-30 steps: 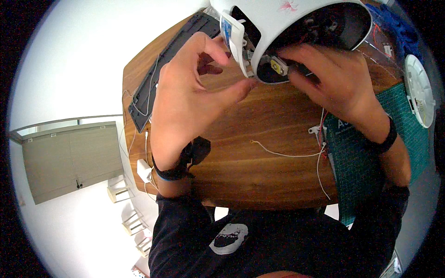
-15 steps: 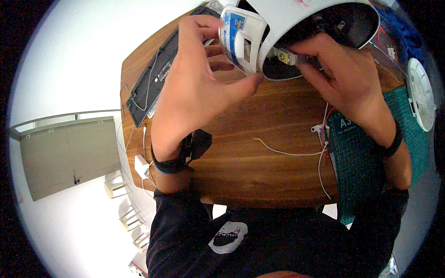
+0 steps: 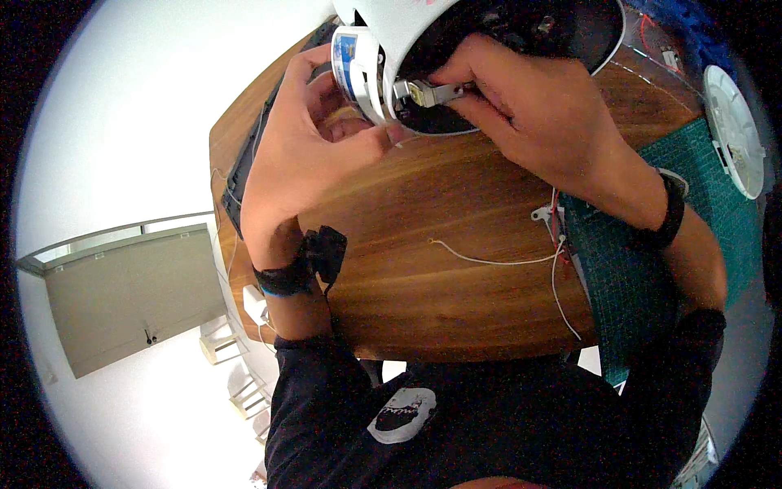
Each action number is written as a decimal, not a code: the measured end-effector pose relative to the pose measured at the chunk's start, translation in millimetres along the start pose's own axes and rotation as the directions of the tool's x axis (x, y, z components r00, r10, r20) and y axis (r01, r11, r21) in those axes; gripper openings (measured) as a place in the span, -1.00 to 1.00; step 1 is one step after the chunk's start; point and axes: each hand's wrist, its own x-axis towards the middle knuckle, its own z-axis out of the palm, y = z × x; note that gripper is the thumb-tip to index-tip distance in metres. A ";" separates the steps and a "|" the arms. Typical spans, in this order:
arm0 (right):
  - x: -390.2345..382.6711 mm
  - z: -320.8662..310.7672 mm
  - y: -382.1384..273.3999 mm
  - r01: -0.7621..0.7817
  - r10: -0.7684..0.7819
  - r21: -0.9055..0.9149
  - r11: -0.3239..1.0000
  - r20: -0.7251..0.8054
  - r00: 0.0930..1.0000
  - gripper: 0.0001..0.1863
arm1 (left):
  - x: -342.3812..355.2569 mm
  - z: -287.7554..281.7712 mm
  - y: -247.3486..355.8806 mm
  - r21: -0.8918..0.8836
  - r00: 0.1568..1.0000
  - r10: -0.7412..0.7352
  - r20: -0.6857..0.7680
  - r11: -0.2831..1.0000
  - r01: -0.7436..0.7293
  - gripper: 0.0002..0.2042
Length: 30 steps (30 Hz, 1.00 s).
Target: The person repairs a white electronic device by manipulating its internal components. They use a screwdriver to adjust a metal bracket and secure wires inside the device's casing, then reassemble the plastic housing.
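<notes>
At the far middle of the table, my left hand (image 3: 285,159) grips a white plastic piece (image 3: 371,81) with a blue label and a cut-out slot. Its thumb presses the near edge, and the other fingers curl behind it. The piece lies against a large white rounded housing (image 3: 389,23) with a dark hollow inside. In front of that hollow, my right hand (image 3: 546,114) pinches a small silver metal part (image 3: 436,95) with a yellowish patch between thumb and fingers. The part's tip meets the white piece's slotted edge; whether it is inserted I cannot tell.
A dark keyboard-like panel (image 3: 238,175) lies behind my left arm. Thin white wires (image 3: 497,262) and a small white bracket (image 3: 544,213) lie on the wooden table (image 3: 440,310). To the right are a green cutting mat (image 3: 619,301) and a round white cover (image 3: 727,130).
Both hands, the white piece and the housing now appear farther left. The white piece has turned more edge-on. The metal part shows more fully, close to the slotted edge.
</notes>
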 end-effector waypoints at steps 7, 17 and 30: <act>8.0 4.0 -2.0 0.004 0.001 0.082 0.997 -0.060 0.998 -0.76 | 1.3 -9.3 6.2 -0.119 0.998 -0.064 0.024 0.991 0.067 -0.22; 11.7 -17.0 3.6 -0.199 0.205 0.168 0.965 -0.021 0.978 -0.80 | 17.5 -23.5 -6.4 -0.208 0.997 0.020 0.081 0.978 -0.002 -0.46; 4.2 -36.9 14.0 -0.170 0.170 0.031 0.985 -0.010 0.985 -0.79 | 22.0 -23.7 -17.8 -0.349 0.952 0.152 0.267 0.936 -0.051 -0.58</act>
